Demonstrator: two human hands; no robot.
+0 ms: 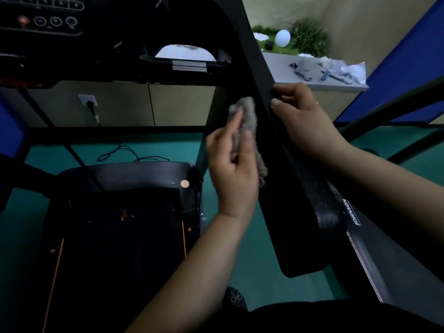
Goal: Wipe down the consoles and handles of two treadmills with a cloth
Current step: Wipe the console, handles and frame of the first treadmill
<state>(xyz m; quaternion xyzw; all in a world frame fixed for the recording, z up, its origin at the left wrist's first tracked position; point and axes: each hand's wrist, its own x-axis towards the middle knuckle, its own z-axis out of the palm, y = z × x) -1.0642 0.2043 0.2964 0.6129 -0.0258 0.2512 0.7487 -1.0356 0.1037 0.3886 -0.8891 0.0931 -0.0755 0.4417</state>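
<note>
A black treadmill handle [283,183] runs diagonally from the console at the top down to the lower right. My left hand [231,169] holds a grey fluffy cloth [247,121] against the handle's left side. My right hand [305,116] grips the handle's right edge higher up, thumb on the front face. The console [48,20] with round buttons is at the top left, dark and partly out of view. The treadmill belt [115,236] lies below.
A second treadmill's rail with a JOHNSON label [352,212] is at the right. A grey shelf [317,75] holds rags, a white egg-shaped lamp and plants. A wall socket with a plugged cable [90,103] sits behind. Green floor surrounds the machines.
</note>
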